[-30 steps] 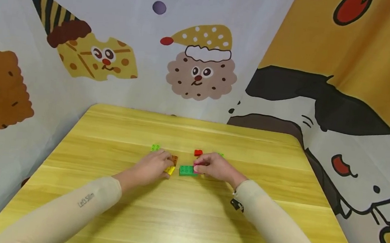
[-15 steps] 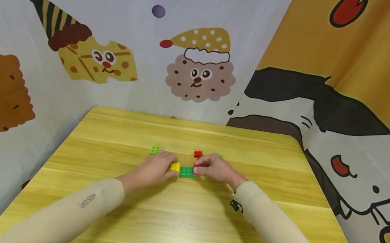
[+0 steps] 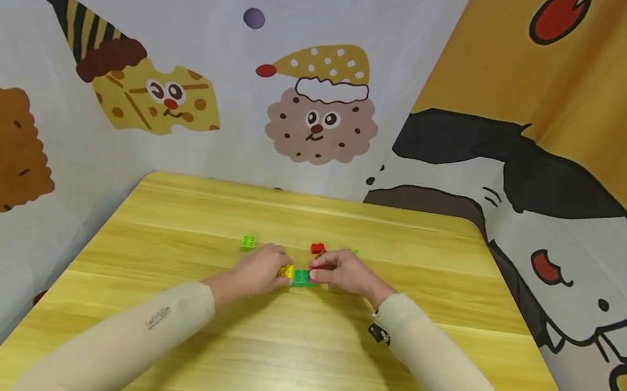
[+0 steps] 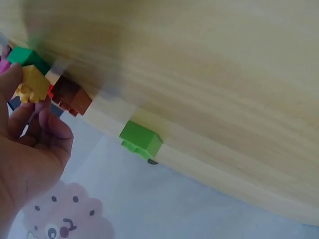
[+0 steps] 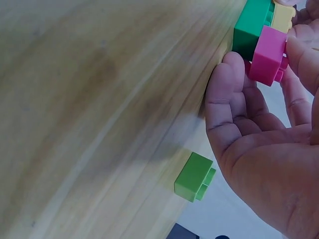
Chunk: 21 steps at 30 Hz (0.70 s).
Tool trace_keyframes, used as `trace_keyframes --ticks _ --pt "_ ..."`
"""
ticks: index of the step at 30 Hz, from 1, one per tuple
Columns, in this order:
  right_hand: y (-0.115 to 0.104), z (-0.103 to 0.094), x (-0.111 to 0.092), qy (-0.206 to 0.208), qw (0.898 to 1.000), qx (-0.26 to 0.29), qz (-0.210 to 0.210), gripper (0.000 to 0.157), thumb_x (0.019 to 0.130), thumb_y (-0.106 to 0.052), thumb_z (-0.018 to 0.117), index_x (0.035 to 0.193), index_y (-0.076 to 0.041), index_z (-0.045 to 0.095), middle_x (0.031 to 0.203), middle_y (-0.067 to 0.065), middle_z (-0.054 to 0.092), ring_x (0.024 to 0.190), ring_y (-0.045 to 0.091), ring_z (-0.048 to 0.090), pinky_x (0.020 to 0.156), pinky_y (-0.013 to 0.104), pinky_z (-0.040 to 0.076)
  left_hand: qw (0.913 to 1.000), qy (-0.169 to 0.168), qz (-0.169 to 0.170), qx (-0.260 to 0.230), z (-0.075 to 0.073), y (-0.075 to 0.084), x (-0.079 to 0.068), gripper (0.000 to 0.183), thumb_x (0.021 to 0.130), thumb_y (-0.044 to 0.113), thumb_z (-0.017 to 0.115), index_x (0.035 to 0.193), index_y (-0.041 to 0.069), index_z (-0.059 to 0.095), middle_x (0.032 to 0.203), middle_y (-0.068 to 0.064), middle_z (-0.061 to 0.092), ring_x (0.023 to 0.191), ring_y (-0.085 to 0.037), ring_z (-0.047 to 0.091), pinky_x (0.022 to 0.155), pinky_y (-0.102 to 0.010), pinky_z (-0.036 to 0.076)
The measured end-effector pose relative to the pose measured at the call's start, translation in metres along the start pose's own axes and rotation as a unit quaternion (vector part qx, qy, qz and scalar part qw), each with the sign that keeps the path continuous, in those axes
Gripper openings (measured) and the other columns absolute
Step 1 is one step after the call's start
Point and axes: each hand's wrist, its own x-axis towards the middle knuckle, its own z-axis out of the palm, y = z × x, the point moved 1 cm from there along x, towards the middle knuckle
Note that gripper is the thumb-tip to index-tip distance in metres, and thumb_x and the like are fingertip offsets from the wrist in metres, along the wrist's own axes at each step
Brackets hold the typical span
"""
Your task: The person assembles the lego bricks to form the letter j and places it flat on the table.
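Note:
My left hand (image 3: 259,271) pinches a yellow toy brick (image 4: 34,82) between thumb and fingers, at the left end of a long green brick (image 3: 301,278). My right hand (image 3: 350,272) pinches a pink brick (image 5: 269,54) at the green brick's right end, on its studded side. In the right wrist view, part of the yellow brick shows beside the green one's studs; whether it is pressed down onto them I cannot tell. A brown brick (image 4: 71,95) lies near the left fingers and is hidden by that hand in the head view.
A light green brick (image 3: 248,243) lies left, beyond the left hand. Behind the green brick is a red brick (image 3: 317,248). Another light green brick (image 5: 193,177) is by the right hand, mostly covered in the head view. A cartoon-printed cloth hangs behind the wooden table (image 3: 296,359).
The left hand has moved right with the yellow brick, away from the left light green brick and up to the green brick. The right hand has stayed nearly still on the pink brick.

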Motion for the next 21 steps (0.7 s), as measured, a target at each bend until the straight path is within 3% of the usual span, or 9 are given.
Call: trace_keyframes --ticks 5,10,14,17,21 --pt "0.001 0.001 0.000 0.006 1.000 -0.002 -0.001 0.027 0.091 -0.029 0.074 0.113 -0.013 0.074 0.097 -0.001 0.073 0.082 0.027 0.064 0.068 0.042 0.055 0.9994 -0.016 0.005 0.032 0.000 0.002 0.004 0.038 0.089 0.037 0.075 0.114 0.009 0.073 0.111 -0.005 0.068 0.103 -0.022 0.060 0.091 -0.038 0.051" --pt "0.000 0.001 -0.003 0.009 1.000 -0.002 -0.005 0.025 0.091 -0.025 0.074 0.112 -0.012 0.074 0.096 -0.001 0.073 0.080 0.027 0.063 0.067 0.042 0.055 0.9994 -0.024 0.008 0.024 0.001 0.007 0.007 0.030 0.090 0.034 0.074 0.103 0.008 0.071 0.094 -0.002 0.069 0.086 -0.018 0.062 0.076 -0.034 0.053" --pt "-0.002 0.002 -0.003 0.003 1.000 0.001 -0.005 0.028 0.092 -0.026 0.074 0.115 -0.010 0.074 0.097 0.000 0.073 0.079 0.026 0.061 0.066 0.041 0.055 0.9991 -0.029 0.024 0.018 0.003 0.011 0.009 0.024 0.089 0.031 0.073 0.089 0.008 0.068 0.084 -0.001 0.061 0.073 -0.014 0.054 0.065 -0.030 0.050" --pt "-0.003 0.004 -0.003 0.006 1.000 0.000 -0.002 0.028 0.091 -0.027 0.074 0.114 -0.011 0.074 0.098 -0.001 0.072 0.078 0.024 0.061 0.067 0.041 0.055 0.9991 -0.030 0.026 0.015 0.004 0.012 0.009 0.025 0.089 0.031 0.074 0.087 0.007 0.067 0.083 -0.003 0.059 0.072 -0.014 0.052 0.066 -0.031 0.050" --pt "-0.004 0.006 -0.004 0.016 1.000 -0.009 -0.004 0.026 0.090 -0.027 0.076 0.111 -0.014 0.075 0.097 -0.002 0.072 0.077 0.021 0.061 0.066 0.041 0.056 0.9994 -0.034 0.010 0.002 0.005 0.010 0.008 0.031 0.089 0.032 0.075 0.098 0.003 0.070 0.091 -0.006 0.063 0.080 -0.017 0.057 0.074 -0.034 0.053"
